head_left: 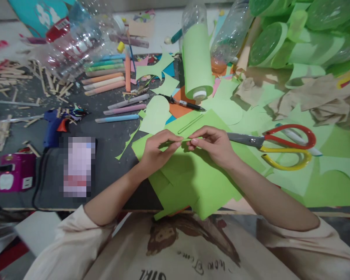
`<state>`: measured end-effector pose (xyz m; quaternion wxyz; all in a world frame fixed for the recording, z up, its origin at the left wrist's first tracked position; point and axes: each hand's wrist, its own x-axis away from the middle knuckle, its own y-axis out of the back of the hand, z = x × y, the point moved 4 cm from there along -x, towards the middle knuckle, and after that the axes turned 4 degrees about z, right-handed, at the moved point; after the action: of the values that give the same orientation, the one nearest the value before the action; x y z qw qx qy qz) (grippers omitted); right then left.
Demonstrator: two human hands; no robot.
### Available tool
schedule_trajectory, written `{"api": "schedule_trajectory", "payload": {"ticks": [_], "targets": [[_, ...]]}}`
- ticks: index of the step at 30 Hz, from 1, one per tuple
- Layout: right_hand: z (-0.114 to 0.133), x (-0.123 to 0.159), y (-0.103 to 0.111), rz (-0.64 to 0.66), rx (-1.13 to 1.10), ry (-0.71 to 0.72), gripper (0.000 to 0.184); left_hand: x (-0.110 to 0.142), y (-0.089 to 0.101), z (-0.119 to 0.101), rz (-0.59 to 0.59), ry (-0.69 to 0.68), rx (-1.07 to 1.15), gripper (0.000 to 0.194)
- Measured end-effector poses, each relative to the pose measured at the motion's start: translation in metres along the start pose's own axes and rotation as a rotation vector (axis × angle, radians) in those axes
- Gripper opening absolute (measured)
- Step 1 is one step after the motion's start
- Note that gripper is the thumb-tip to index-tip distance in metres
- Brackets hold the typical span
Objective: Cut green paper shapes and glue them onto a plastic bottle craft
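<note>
Both hands pinch a thin strip of green paper (187,139) between thumbs and fingertips, close together. My left hand (162,146) grips its left part, and my right hand (211,144) holds the right part. Beneath them lie sheets of bright green paper (181,175). Just beyond my fingers, another narrow green strip (190,124) rests on the sheets. Scissors (261,140) with one red and one yellow handle lie right of my right hand, their blades partly hidden behind it. A black pen (188,104) lies farther back.
At the back stands a bottle wrapped in green paper (197,58), with clear bottles (76,46) to the left and green-wrapped ones (297,46) to the right. A blue glue gun (51,124), a phone (79,165), markers (106,83), small sticks and crumpled brown paper (321,101) surround the work.
</note>
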<state>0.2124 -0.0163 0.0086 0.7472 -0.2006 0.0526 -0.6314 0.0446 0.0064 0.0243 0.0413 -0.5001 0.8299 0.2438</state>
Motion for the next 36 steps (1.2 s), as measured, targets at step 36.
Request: {"api": "schedule_trajectory", "payload": {"ticks": [36], "targets": [[0.004, -0.001, 0.014, -0.166, 0.08, 0.18, 0.021, -0.001, 0.008, 0.005, -0.14, 0.237, 0.042, 0.003]]}}
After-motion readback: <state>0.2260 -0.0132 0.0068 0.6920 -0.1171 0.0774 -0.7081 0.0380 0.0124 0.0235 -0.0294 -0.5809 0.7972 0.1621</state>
